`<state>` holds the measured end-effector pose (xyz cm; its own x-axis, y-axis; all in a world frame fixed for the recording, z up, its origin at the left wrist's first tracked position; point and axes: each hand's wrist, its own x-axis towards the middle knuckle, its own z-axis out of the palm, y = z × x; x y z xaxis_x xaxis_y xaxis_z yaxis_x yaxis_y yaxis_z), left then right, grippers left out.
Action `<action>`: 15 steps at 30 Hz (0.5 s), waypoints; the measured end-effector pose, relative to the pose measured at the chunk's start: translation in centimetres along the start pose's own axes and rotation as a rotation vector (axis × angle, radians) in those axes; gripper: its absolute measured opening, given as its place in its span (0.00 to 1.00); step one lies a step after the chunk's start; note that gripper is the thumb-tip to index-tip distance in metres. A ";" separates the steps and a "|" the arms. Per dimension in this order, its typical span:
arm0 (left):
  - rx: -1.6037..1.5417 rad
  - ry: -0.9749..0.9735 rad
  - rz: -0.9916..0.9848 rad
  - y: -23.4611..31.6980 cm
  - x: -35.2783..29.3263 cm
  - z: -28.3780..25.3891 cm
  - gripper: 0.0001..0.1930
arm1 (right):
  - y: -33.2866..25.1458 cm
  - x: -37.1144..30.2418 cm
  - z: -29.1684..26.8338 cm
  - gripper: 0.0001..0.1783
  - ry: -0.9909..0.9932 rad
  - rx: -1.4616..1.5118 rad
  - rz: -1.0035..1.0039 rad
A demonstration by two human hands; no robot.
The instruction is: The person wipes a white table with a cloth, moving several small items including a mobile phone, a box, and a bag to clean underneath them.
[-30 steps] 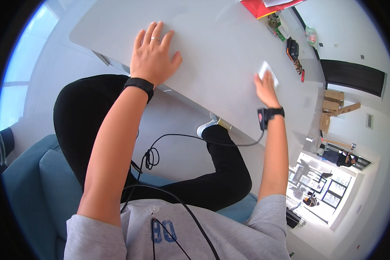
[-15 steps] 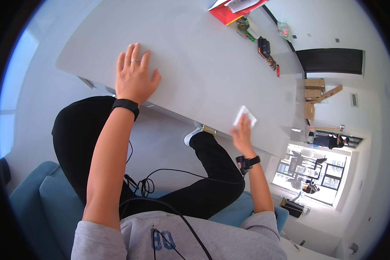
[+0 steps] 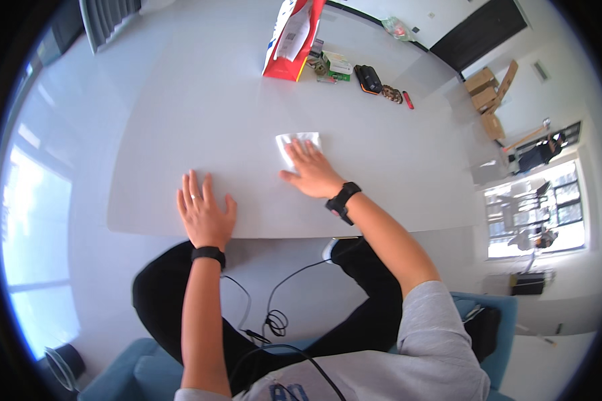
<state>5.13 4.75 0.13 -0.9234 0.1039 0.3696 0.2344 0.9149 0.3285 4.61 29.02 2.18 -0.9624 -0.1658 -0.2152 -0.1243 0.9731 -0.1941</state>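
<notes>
White tissue (image 3: 291, 138) sweeps inward from the table's (image 3: 394, 157) near edge, right grip (image 3: 313, 175) unclenched atop; left grip (image 3: 206, 217), flat, sits farther.

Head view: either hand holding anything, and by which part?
No grip shows: right hand lies flat over the near-right part of white tissue; left hand lies on the table.

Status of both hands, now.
Left hand: open, flat on the table, holding nothing.
Right hand: open, laid on the white tissue.
</notes>
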 end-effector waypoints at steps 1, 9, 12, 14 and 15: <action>-0.005 0.018 0.022 0.3 0.1 -0.1 0.26 | 1.7 0.6 0.0 0.42 0.100 -0.027 -0.022; 0.059 -0.062 0.034 1.0 -0.2 -1.4 0.25 | 15.2 -5.6 -2.2 0.43 0.072 0.085 0.294; 0.068 -0.084 0.033 1.1 -0.1 -1.3 0.26 | 20.1 -7.1 -3.7 0.44 0.027 0.128 0.464; 0.063 -0.085 0.039 1.1 0.0 -1.2 0.26 | 21.8 -7.5 -4.8 0.40 0.012 0.251 0.384; 0.064 -0.091 0.039 1.1 0.1 -1.4 0.25 | 21.4 -7.1 -5.3 0.33 0.186 0.412 0.487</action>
<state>5.73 5.23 1.73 -0.9384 0.1723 0.2994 0.2536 0.9322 0.2584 7.46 51.89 4.64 -0.9156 0.3434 -0.2091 0.4021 0.7829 -0.4748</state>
